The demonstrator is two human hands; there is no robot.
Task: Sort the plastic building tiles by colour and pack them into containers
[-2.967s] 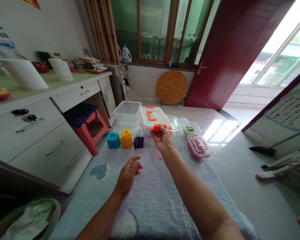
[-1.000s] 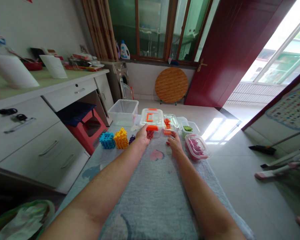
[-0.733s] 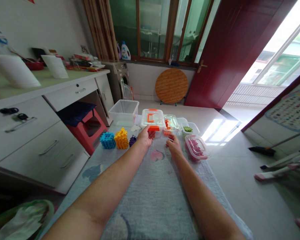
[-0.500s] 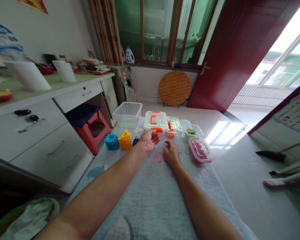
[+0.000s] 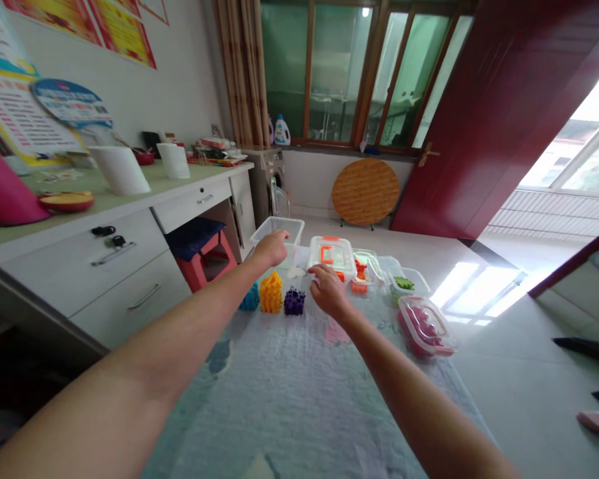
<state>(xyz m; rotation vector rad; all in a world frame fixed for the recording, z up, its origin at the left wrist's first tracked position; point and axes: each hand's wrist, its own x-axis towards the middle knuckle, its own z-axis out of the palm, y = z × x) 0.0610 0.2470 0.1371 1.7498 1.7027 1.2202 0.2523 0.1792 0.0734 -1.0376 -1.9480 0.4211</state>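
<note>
My left hand (image 5: 272, 250) is stretched forward in front of the clear plastic bin (image 5: 295, 227), fingertips pointing right; nothing shows in it. Whether it touches the bin, I cannot tell. My right hand (image 5: 329, 291) is held over the cloth with loosely bent, parted fingers. It is just short of a clear box with a white lid and orange clips (image 5: 340, 251). Below the left hand stand interlocking block cubes: a blue one (image 5: 250, 298) partly hidden by my forearm, a yellow one (image 5: 271, 293) and a smaller purple one (image 5: 294, 302).
Right of the lidded box are a clear container with orange pieces (image 5: 374, 265), one with green pieces (image 5: 404, 283), and a lidded one with pink pieces (image 5: 426, 327). A patterned cloth (image 5: 299, 392) covers the table. A stool (image 5: 199, 243) stands by the desk (image 5: 144, 266) at left.
My left hand has moved up and left from before the lidded box to the clear bin. My right hand has shifted forward toward the lidded box. The view has swung left.
</note>
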